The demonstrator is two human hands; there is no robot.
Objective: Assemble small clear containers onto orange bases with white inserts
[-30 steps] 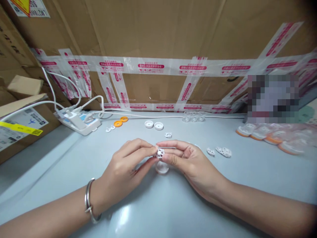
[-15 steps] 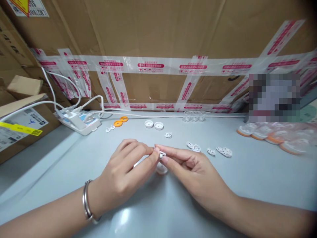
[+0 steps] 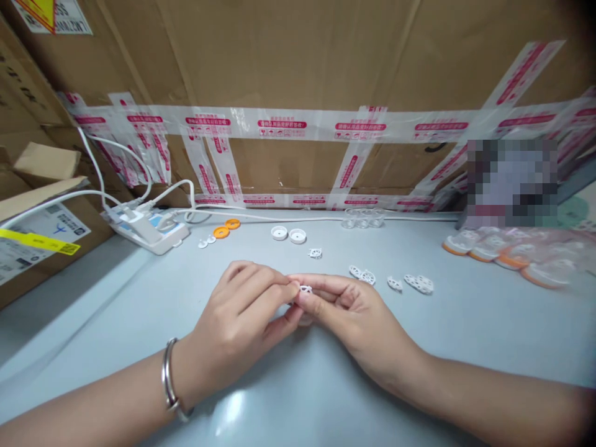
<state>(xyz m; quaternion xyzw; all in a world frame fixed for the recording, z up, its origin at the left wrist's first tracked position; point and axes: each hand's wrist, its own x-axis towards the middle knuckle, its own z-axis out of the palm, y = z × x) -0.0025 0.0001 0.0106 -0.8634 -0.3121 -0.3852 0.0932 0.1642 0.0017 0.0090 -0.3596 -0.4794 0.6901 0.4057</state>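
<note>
Between my fingertips is a small white plastic part (image 3: 305,289) with cut-outs, mostly covered. My left hand (image 3: 249,304) pinches it from the left, and my right hand (image 3: 356,313) grips it from the right with thumb and index finger. Below the fingers a clear piece (image 3: 306,320) on the table is almost hidden. Beyond my hands lies a white gear-like part (image 3: 315,253). To its right are a pair of openwork white wheels (image 3: 367,277), a single white part (image 3: 395,284) and a cluster of white parts (image 3: 419,284).
Two white round caps (image 3: 297,236), orange rings (image 3: 221,232) and small white discs (image 3: 203,244) lie farther back. Clear rings (image 3: 363,218) stand by the cable. A power strip (image 3: 161,236) is at left. Clear cases with orange bases (image 3: 484,248) line the right. A large carton (image 3: 298,62) walls the back.
My left thumb has shifted lower, and the fingers have turned the white part slightly. The clear piece beneath is now more covered by my hands.
</note>
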